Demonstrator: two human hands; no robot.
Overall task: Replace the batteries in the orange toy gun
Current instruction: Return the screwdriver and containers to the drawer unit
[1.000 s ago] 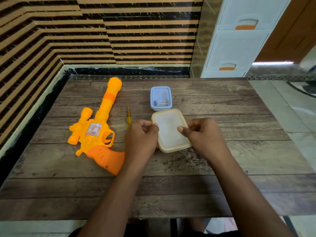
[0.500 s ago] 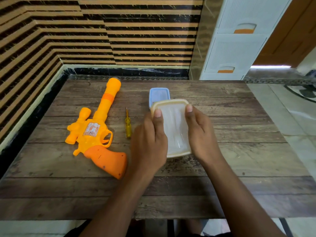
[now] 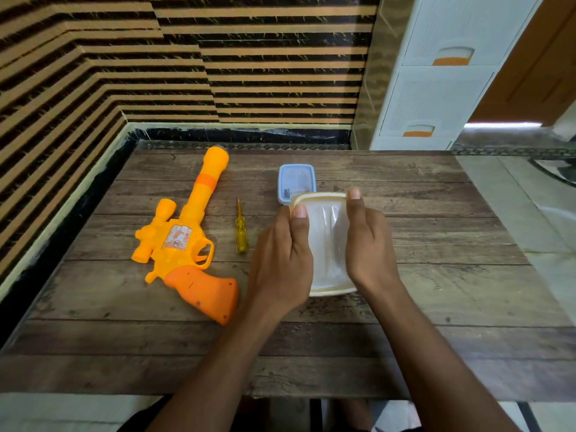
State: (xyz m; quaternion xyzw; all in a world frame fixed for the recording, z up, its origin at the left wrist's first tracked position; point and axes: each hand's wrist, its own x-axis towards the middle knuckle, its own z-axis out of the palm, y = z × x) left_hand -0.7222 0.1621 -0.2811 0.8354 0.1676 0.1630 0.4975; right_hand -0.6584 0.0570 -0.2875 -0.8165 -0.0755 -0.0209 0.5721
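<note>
The orange and yellow toy gun (image 3: 184, 241) lies on the left of the wooden table (image 3: 436, 244), barrel pointing away and grip toward me. A small yellow screwdriver (image 3: 240, 232) lies just right of it. My left hand (image 3: 280, 260) and my right hand (image 3: 367, 244) grip the two long sides of a translucent box with a cream rim (image 3: 325, 244), held tilted above the table. Behind it stands a small blue-lidded box (image 3: 295, 179) with small items inside, partly hidden by the cream-rimmed box.
Striped walls close off the left and far sides of the table. A white drawer unit (image 3: 436, 88) stands beyond the far right corner. The tiled floor (image 3: 536, 213) lies to the right of the table edge.
The cream-rimmed box lay flat between my fingertips a second ago. Both hands have since taken its sides and tipped it up off the table; little has moved in the last half second.
</note>
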